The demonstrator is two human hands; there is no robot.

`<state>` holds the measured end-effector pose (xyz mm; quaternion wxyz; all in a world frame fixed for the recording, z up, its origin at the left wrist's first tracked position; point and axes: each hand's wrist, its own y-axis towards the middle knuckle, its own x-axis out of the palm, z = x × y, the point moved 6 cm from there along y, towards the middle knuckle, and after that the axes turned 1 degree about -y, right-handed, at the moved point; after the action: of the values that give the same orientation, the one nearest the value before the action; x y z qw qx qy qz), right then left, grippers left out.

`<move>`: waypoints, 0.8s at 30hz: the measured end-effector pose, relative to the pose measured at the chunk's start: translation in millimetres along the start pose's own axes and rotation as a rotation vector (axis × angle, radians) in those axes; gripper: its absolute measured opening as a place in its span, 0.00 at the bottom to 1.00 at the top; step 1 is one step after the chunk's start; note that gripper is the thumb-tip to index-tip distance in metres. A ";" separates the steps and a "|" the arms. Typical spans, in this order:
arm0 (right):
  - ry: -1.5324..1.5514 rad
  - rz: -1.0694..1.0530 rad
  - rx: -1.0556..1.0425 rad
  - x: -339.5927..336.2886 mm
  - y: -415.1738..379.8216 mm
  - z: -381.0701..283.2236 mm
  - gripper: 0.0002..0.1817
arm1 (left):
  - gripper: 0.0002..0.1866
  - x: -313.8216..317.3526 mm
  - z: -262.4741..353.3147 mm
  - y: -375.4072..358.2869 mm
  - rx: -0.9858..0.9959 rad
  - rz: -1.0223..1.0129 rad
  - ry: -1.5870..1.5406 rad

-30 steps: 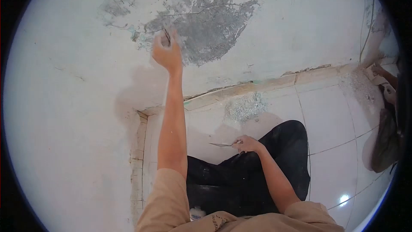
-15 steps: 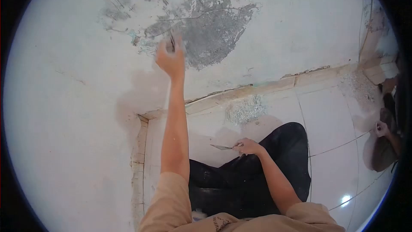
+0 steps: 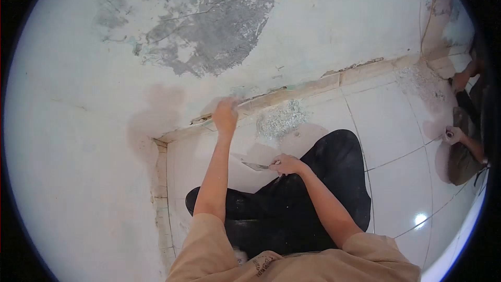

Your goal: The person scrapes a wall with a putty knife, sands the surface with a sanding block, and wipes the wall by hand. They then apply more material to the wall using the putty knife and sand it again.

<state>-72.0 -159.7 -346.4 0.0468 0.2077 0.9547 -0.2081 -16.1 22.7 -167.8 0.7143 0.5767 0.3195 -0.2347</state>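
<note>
My left hand (image 3: 225, 117) is raised at the top edge of the baseboard (image 3: 313, 84), closed, with a faint blurred shape at its fingertips that I cannot make out. Above it, the white wall (image 3: 323, 26) has a rough grey patch (image 3: 219, 34) with cracked, flaking edges. My right hand (image 3: 287, 164) rests over my black-trousered legs, closed around a small scraper. The scraper's flat, pointed blade (image 3: 255, 166) points left over the tiled floor.
Pale crumbs (image 3: 284, 118) lie on the floor (image 3: 396, 177) along the baseboard, with more debris (image 3: 420, 81) near the right corner. Another person (image 3: 462, 149) sits at the far right, a hand and forearm showing. A wall edge (image 3: 160, 177) runs down at the left.
My left hand has come down from the grey patch to the baseboard. The whole view has shifted, and more of my legs shows. My right hand still holds the scraper.
</note>
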 end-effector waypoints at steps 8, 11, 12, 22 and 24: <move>0.030 0.004 0.035 -1.1 -3.5 0.0 0.20 | 0.09 56.5 62.0 0.8 0.913 -0.189 0.272; -0.023 0.004 0.063 -6.3 -7.9 -6.1 0.20 | 0.09 62.5 40.1 10.2 0.934 -0.205 0.187; -0.055 0.035 0.034 -8.7 -6.3 -6.8 0.19 | 0.09 68.0 39.6 9.3 0.936 -0.220 0.180; -0.417 0.518 -0.223 -37.2 -1.4 -34.8 0.17 | 0.13 41.3 24.4 -36.7 0.158 0.048 -0.034; 0.212 0.561 -0.231 -54.1 21.1 -45.0 0.17 | 0.15 41.4 19.7 -51.6 0.024 0.038 -0.108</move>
<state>-14.2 -143.9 -303.9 0.0259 0.4769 0.8769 -0.0545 -20.4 -6.7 -230.1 0.7279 0.5776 0.2666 -0.2557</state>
